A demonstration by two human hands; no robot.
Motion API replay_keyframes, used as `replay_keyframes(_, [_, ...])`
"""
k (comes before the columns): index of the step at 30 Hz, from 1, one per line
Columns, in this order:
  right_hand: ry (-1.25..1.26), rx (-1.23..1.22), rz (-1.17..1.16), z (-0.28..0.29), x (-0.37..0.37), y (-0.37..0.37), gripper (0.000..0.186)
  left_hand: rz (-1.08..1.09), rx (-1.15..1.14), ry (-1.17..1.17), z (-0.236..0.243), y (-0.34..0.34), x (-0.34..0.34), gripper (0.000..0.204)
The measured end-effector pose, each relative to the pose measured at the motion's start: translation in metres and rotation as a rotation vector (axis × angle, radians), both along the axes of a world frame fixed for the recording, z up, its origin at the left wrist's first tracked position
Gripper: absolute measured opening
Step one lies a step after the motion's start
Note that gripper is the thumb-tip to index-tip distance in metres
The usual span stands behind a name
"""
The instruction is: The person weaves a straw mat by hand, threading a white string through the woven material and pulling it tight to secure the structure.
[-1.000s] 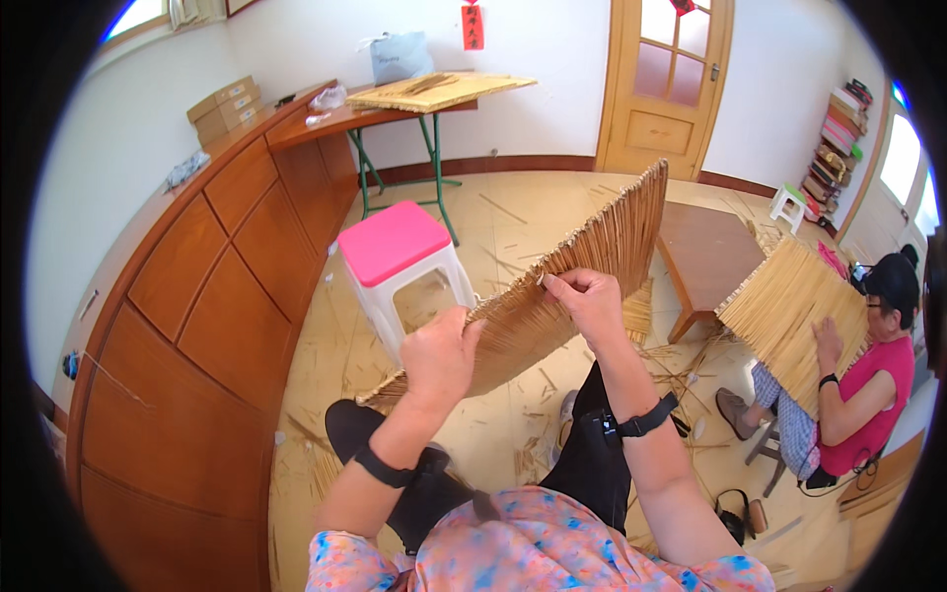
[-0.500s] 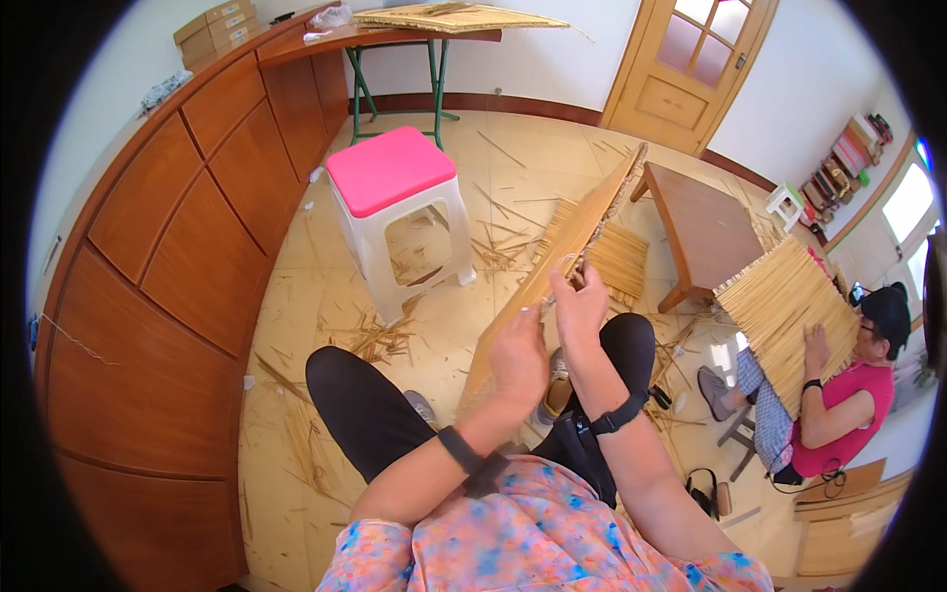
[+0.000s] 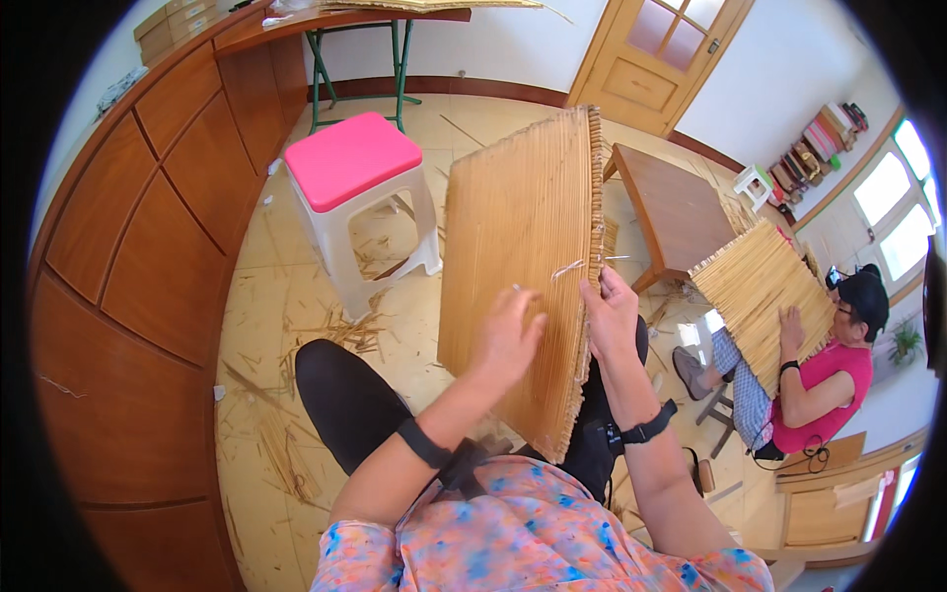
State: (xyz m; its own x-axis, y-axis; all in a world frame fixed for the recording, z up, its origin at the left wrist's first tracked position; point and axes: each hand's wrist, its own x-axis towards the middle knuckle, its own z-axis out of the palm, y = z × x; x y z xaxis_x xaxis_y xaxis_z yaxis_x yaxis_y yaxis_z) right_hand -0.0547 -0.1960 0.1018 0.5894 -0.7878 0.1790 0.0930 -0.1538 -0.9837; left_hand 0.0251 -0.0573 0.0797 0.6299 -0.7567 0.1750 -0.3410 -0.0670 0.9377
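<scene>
A stiff panel of tightly laid straw-coloured stalks (image 3: 513, 217) stands tilted over my lap, with its broad smooth face turned up to the left. My right hand (image 3: 614, 318) is closed on its right edge, where the stalk ends form a rough, knobbly rim. Just above those fingertips a thin needle-like rod (image 3: 618, 258) juts out to the right. A short loop of white thread (image 3: 567, 267) lies on the panel face close by. In front of the lower face, my left hand (image 3: 508, 340) has its fingers apart and holds nothing visible; whether it touches the panel I cannot tell.
A pink-topped white stool (image 3: 355, 163) stands to the left, before wooden cabinets (image 3: 118, 375). Broken stalks (image 3: 286, 454) litter the floor. Beyond the panel is a low brown table (image 3: 676, 207). At right, a seated person (image 3: 819, 395) holds another stalk panel (image 3: 764, 296).
The panel has swung from nearly edge-on to showing its broad face. My left hand has come away from the rim with its fingers spreading; my right hand stays at the edge.
</scene>
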Motion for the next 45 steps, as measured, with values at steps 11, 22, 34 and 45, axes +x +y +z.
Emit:
replay_keyframes(11, [0.018, 0.098, 0.077, 0.007, -0.033, 0.030, 0.040, 0.037, -0.198, -0.131, 0.013, -0.012, 0.014, 0.016])
replay_keyframes(22, [-0.016, 0.073, 0.076, 0.010, -0.041, 0.029, 0.045, 0.022, -0.171, -0.168, 0.029, -0.027, 0.003, 0.008])
replay_keyframes(34, [0.232, -0.105, 0.028, 0.012, -0.016, 0.043, 0.042, -0.041, -0.230, -0.939, 0.092, -0.030, 0.041, 0.013])
replay_keyframes(45, [0.191, -0.204, -0.008, 0.025, 0.002, 0.061, 0.029, -0.384, 0.169, -1.244, 0.120, -0.045, 0.057, 0.009])
